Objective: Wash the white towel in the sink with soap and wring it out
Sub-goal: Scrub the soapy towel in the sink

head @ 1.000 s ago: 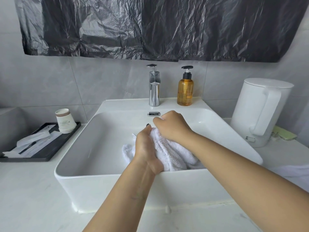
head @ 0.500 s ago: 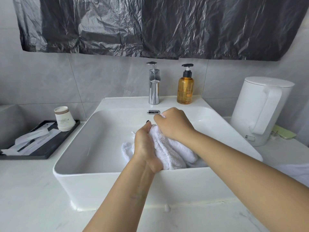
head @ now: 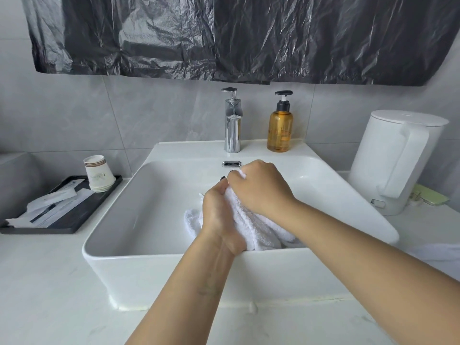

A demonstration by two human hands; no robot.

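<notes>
The towel (head: 251, 227) sits bunched inside the sink (head: 154, 235), gripped by both hands: left hand (head: 219, 217) and right hand (head: 258, 188) curl their fingers round it. No water runs from the tap (head: 232, 125); wringing seems underway.

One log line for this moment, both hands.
left hand: grips white towel | right hand: grips towel | towel: bunched over sink | faucet: no water visible
</notes>
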